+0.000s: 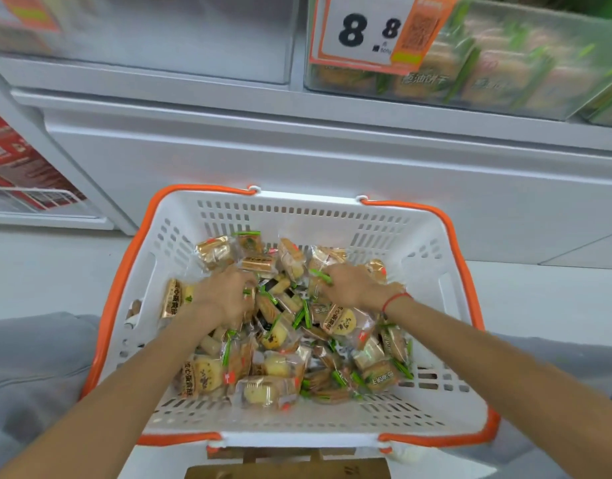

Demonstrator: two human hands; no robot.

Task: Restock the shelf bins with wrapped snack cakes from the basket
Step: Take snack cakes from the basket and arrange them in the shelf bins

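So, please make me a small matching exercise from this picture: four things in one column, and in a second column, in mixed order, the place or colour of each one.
Things:
1. basket
2. price sign
3. left hand
4. thread bracelet

Descriptions:
A. red, around the wrist of the right hand
B. white with orange handles, holding the wrapped snack cakes
C. hanging on the front of the upper right shelf bin
D. down among the wrappers in the left half of the pile

Pairs: 1-B, 2-C, 3-D, 4-A
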